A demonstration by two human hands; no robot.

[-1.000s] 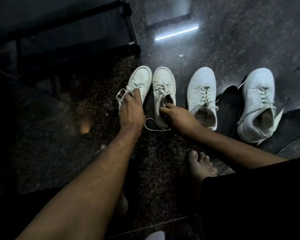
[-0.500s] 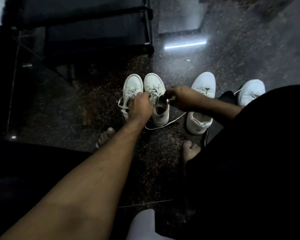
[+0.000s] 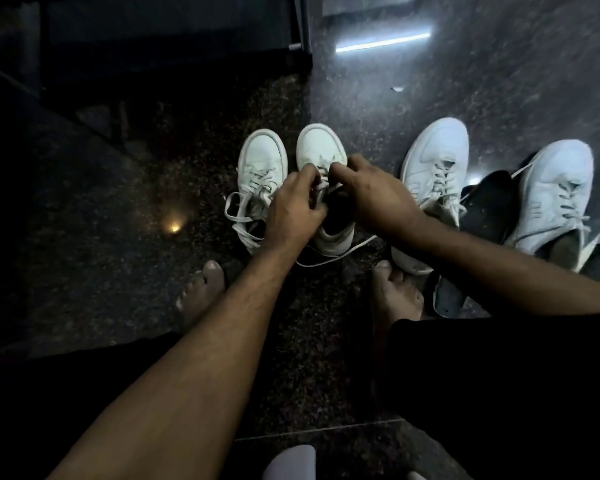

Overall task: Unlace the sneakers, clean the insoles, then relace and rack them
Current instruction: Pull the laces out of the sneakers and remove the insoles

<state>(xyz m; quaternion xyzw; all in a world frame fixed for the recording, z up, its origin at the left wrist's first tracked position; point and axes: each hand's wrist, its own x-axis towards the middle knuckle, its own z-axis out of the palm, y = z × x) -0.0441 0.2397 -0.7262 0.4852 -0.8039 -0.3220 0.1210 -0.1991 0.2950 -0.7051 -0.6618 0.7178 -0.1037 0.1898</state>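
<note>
Head view: both hands meet over the second white sneaker from the left. The left hand and right hand curl their fingertips onto its laces (pinching them, it seems), toe cap just beyond the fingers. Its partner sneaker stands just left; another pair lies right.

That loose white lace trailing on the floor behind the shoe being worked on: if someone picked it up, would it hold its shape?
Probably not. The lace lies in a slack curve on the floor, so it looks floppy. It seems thin and flat, likely very light, dangling from whichever end is lifted.
</note>
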